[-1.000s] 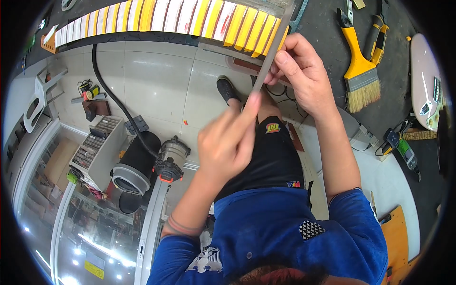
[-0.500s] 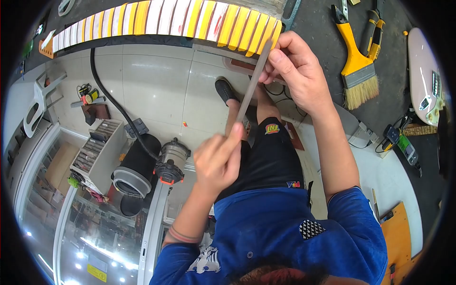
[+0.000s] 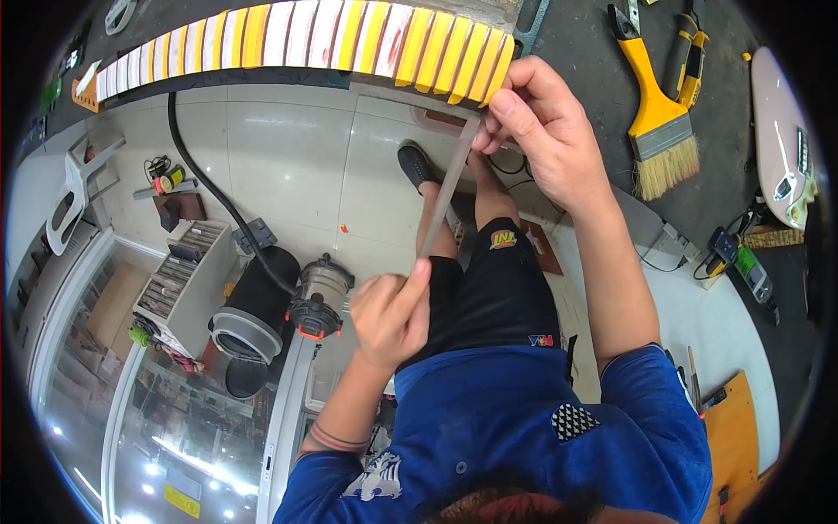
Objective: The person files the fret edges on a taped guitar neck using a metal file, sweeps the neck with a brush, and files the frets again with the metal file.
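Note:
My left hand [image 3: 390, 316] is closed round the near end of a long, thin grey bar [image 3: 449, 188], its index finger laid along it. The bar slants up and right, and its far end is beside my right fingertips, below the end of a curved striped strip [image 3: 288, 37]. This strip has white and yellow bands with narrow brown gaps, and a few red marks. My right hand [image 3: 546, 131] pinches the strip's right end between thumb and fingers; the undersides of those fingers are partly hidden.
A yellow-handled brush [image 3: 650, 105] and a black-and-yellow tool [image 3: 688, 65] lie on the dark bench [image 3: 585, 105] at right. Beyond is a pale guitar-like body [image 3: 772, 140]. On the floor are a vacuum-like canister [image 3: 321, 293], a black hose [image 3: 196, 162] and a drawer unit [image 3: 183, 284].
My left hand has drawn the bar down and left, away from the strip's right end. My right hand stays at that end, having shifted only slightly left.

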The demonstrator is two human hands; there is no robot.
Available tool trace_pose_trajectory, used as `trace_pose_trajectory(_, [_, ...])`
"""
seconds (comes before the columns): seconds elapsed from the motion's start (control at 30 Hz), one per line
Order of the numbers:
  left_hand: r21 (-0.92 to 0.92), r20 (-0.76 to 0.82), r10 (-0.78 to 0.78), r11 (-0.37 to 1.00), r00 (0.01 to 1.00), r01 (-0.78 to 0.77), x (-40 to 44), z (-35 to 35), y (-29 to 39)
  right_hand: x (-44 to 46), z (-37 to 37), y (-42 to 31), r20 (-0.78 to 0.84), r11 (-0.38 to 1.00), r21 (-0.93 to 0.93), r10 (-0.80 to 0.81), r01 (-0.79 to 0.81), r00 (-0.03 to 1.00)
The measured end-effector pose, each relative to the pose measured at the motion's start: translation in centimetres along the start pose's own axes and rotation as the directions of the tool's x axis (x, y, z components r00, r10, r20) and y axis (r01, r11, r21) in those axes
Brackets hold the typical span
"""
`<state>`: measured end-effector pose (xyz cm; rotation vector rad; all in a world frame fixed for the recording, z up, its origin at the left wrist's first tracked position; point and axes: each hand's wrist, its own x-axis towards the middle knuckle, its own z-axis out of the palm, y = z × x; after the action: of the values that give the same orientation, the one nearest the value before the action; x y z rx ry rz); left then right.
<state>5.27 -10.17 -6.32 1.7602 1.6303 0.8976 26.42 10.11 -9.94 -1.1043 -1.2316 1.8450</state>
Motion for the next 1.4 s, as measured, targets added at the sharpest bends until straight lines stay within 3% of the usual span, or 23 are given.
trace_pose_trajectory(0.5, [0.098, 0.001, -0.018, 0.995, 1.000, 0.018, 1.3, 0.7, 0.0, -0.3, -0.3, 0.4, 0.015, 1.000, 0.031, -0.002, 0.002, 1.000])
trace_pose_trajectory(0.57, [0.098, 0.025, -0.017, 0.995, 1.000, 0.014, 3.4, 1.0, 0.6, -0.2, -0.4, 0.5, 0.013, 0.999, 0.037, -0.008, 0.007, 1.000])
trace_pose_trajectory(0.73, [0.050, -0.114, 0.024, 0.999, 0.993, -0.019, 13.1, 4.2, 0.6, -0.3, 0.1, 0.7, -0.043, 0.996, 0.091, -0.017, 0.021, 0.999])
trace_pose_trajectory(0.8, [0.030, -0.115, 0.024, 0.999, 0.993, -0.021, 13.0, 4.4, 0.4, -0.2, 0.1, 0.5, -0.025, 0.996, 0.092, -0.013, 0.015, 1.000])
trace_pose_trajectory(0.97, [0.074, -0.018, -0.043, 0.996, 0.999, 0.044, 1.4, 1.3, -0.1, -0.2, 0.1, 0.2, -0.008, 1.000, 0.002, -0.010, 0.010, 1.000])
trace_pose_trajectory(1.23, [-0.063, -0.096, 0.000, 0.998, 0.995, -0.006, 13.9, 4.2, 0.5, -0.3, 0.2, 0.5, -0.028, 0.997, 0.082, -0.010, 0.012, 1.000])
trace_pose_trajectory(1.4, [-0.012, 0.003, -0.063, 0.998, 0.998, 0.063, 3.2, 1.3, 0.1, -0.2, 0.2, 0.4, -0.014, 0.999, 0.005, -0.049, 0.049, 0.999])
